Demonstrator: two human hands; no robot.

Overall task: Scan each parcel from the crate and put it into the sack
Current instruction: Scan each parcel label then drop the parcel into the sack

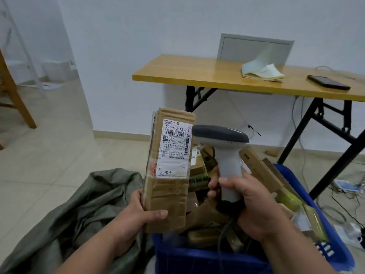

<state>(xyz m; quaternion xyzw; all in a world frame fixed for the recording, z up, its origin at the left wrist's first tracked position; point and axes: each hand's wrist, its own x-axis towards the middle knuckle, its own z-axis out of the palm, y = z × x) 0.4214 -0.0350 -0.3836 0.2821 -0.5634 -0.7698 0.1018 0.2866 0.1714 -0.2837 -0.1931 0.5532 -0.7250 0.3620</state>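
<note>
Many parcels remain in the blue crate point(197, 258). Left hand point(136, 212) grips one upright cardboard parcel point(167, 175), label facing the scanner point(223, 147) clutched in the right hand point(248, 202). Scanning seems underway; the green sack point(79, 210) waits alongside.

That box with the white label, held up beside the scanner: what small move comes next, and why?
Probably turning the scanner head toward the label: the left hand holds the box upright with its barcode showing, and the right hand grips the scanner just beside it.
</note>
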